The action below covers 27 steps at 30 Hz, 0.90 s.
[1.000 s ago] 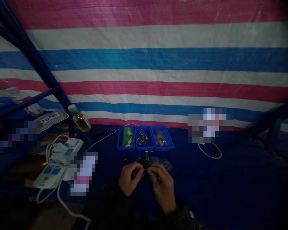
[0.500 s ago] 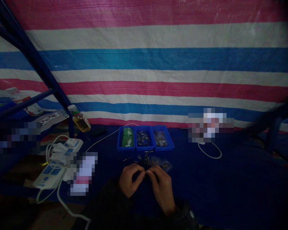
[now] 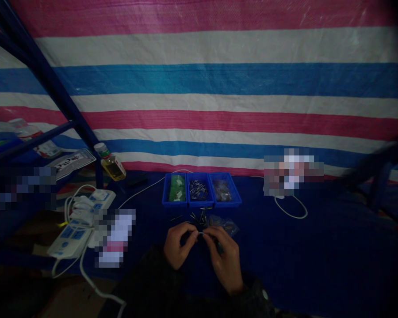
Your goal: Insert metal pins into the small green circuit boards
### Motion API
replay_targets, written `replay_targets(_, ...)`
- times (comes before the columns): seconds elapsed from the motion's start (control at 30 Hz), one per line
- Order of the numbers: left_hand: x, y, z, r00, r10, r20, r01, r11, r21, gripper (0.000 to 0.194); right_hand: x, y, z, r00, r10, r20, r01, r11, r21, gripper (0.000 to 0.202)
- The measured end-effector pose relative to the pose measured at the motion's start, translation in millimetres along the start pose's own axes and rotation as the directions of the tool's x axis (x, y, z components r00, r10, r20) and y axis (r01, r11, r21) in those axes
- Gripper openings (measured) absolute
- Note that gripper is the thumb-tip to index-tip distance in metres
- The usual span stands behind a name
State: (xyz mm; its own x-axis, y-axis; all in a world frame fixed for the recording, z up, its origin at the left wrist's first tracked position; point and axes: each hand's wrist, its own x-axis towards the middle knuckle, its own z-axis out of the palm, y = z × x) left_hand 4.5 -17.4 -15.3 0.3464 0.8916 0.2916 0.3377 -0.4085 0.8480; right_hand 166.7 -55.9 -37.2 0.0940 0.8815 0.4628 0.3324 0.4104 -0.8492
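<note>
So both hands are pinching the same tiny slim piece [image 3: 200, 233], fingertips nearly touching, over the bench [image 3: 292, 256] between its front edge and the trays. Left hand [image 3: 178, 248] has one end, right hand [image 3: 226, 260] the other. There's something dark under the right hand's curled fingers too, can't tell what.

Just past the fingers there's a loose pile of dark pins [image 3: 203, 217], with some clear bags [image 3: 230, 227] right beside it. Three blue trays sit side by side near the back edge: green packets in the left tray [image 3: 174, 204], more pins in the middle tray [image 3: 200, 204], clear bagged bits in the right tray [image 3: 227, 204]. Bottle [image 3: 113, 168]'s tilted at the back left corner, power strip [image 3: 66, 244]'s along the left edge.
</note>
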Motion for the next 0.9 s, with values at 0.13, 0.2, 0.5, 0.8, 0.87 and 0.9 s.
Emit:
replay_targets(0.13, -2, -6, -1.0, 0.997, -0.007, -0.083, 0.012, 0.998, 0.054, 0.022, 4, -5, -3, 0.999, -0.003, -0.044, 0.001, 0.999, -0.037, 0.014)
replay_targets(0.2, -1, -13, -6.2, 0.967, -0.03, -0.252, 0.066, 0.989, 0.133, 0.022, 14, -10, -6, 0.993, 0.0, -0.114, -0.009, 0.997, -0.071, 0.014)
replay_targets(0.5, 9, -45, -28.9, 0.959, -0.056, -0.277, 0.219, 0.765, 0.606, 0.011, 83, -5, -8, 0.976, 0.05, -0.213, -0.11, 0.954, -0.28, 0.027)
replay_targets(0.8, 6, -62, -26.0, 0.981, -0.106, -0.163, 0.181, 0.798, 0.574, 0.013, 40, 11, -2, 0.989, -0.019, -0.148, -0.016, 0.972, -0.234, 0.023)
replay_targets(0.87, 6, -61, -25.6, 0.985, -0.088, -0.148, 0.158, 0.805, 0.573, 0.015, 35, 13, 0, 0.988, -0.05, -0.144, 0.018, 0.975, -0.22, 0.021)
replay_targets(0.9, 7, -60, -25.1, 0.987, -0.073, -0.143, 0.142, 0.816, 0.561, 0.015, 33, 14, 1, 0.989, -0.064, -0.135, 0.034, 0.976, -0.216, 0.021)
